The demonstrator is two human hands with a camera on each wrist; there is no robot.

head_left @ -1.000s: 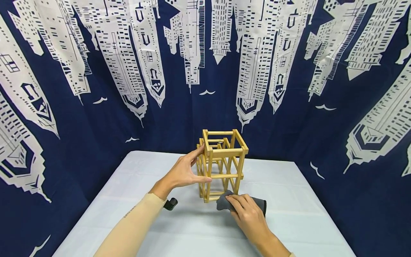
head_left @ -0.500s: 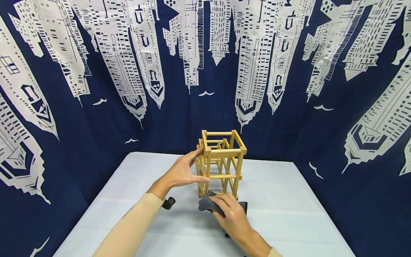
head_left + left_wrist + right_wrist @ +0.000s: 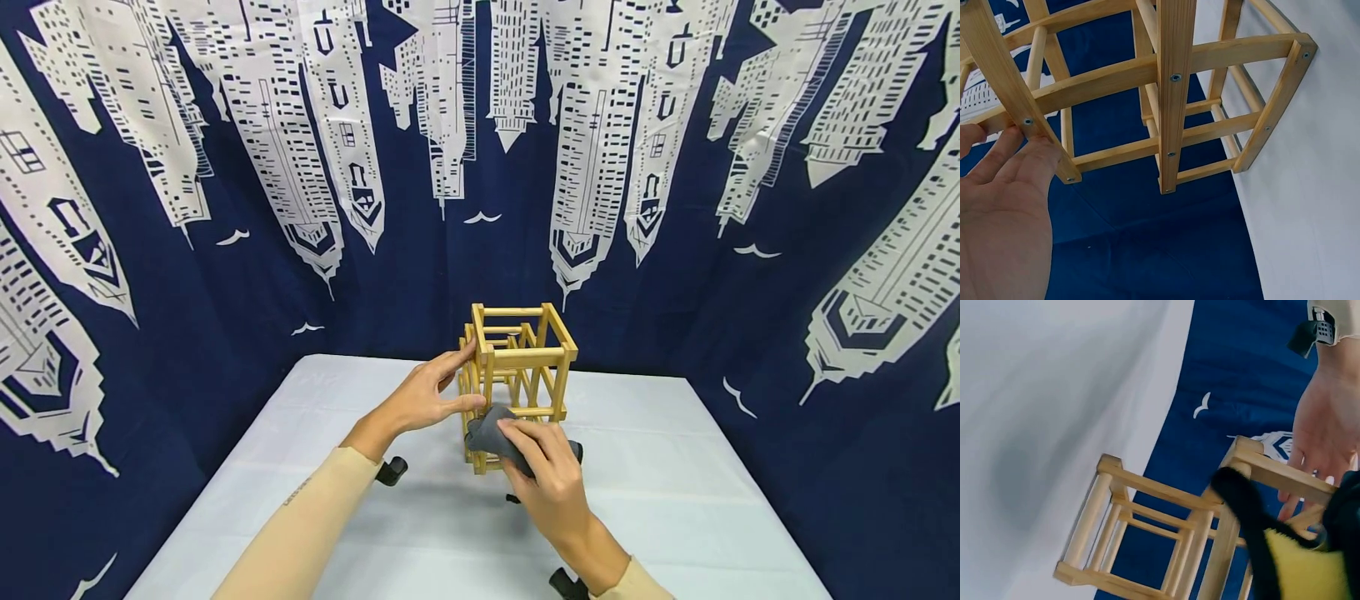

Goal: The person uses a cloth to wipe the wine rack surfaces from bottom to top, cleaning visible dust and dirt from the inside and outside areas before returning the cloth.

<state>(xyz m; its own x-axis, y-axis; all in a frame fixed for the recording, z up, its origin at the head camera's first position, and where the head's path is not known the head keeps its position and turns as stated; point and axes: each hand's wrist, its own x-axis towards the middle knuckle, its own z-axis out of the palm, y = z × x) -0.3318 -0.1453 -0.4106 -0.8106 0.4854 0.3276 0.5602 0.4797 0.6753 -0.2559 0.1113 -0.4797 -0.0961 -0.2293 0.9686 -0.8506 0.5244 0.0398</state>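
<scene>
A stepped rack of pale wooden bars (image 3: 531, 360) stands upright on the table. My left hand (image 3: 426, 402) steadies its left side, the fingers up by the top tier and the thumb at the front post. In the left wrist view, the fingertips of the left hand (image 3: 1007, 206) lie against a screwed post of the rack (image 3: 1175, 94). My right hand (image 3: 553, 479) pinches a grey cloth (image 3: 487, 437) at the rack's front left post. Up close in the right wrist view, the cloth (image 3: 1310, 572) shows a yellow face and a black border.
The rack stands on a white-covered table (image 3: 660, 492). Behind and around the table hangs a dark blue curtain (image 3: 420, 275) printed with white buildings and birds. Small black devices are worn at both wrists, one by the left wrist (image 3: 392, 471).
My right hand has moved the cloth left along the rack's base, then up the front left post. The left hand keeps its place on the rack, its thumb slightly higher.
</scene>
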